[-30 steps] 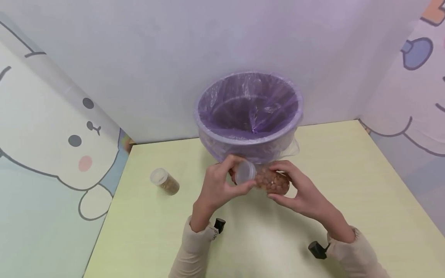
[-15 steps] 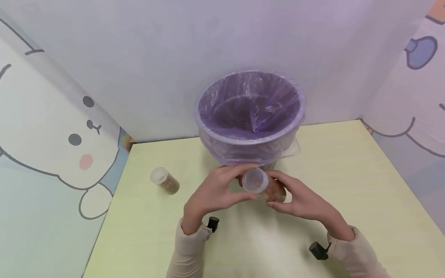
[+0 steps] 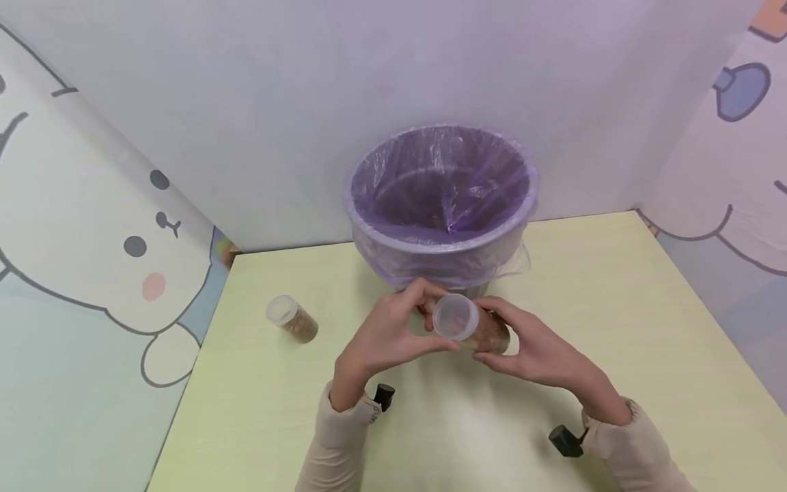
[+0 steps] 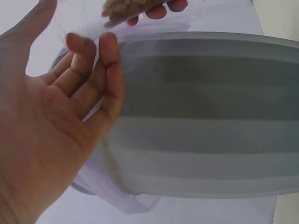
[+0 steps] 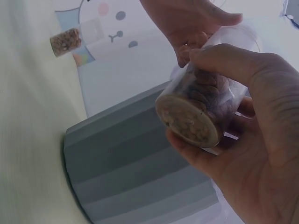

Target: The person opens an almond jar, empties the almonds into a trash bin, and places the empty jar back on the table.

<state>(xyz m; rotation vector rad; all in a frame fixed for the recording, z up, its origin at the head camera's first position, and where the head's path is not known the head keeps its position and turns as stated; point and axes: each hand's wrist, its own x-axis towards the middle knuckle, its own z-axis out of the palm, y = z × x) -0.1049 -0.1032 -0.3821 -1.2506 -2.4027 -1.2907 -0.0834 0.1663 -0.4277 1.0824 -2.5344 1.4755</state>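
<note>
My right hand (image 3: 537, 345) grips a clear plastic jar (image 3: 490, 333) around its lower body. Brown nut-like pieces fill part of it, and its pale translucent lid (image 3: 455, 317) tilts up toward the left. In the right wrist view the thumb and fingers wrap the jar (image 5: 194, 109), its base facing the camera. Beside the lid is my left hand (image 3: 384, 335), thumb stretched out and fingers loosely bent. The left wrist view shows that hand (image 4: 56, 112) with a bare palm, its fingertips apart from the jar (image 4: 128, 9).
A second lidded jar (image 3: 300, 324) with brown pieces stands upright on the left of the pale yellow table (image 3: 246, 410). Just beyond my hands is a grey bin (image 5: 135, 158) lined with a purple plastic bag (image 3: 439, 205). Behind it rises a pale wall (image 3: 295, 123).
The jar has come nearer and its lid has tipped more toward the camera. My left hand has loosened from around the lid, and its fingers have bent again since half a second ago.
</note>
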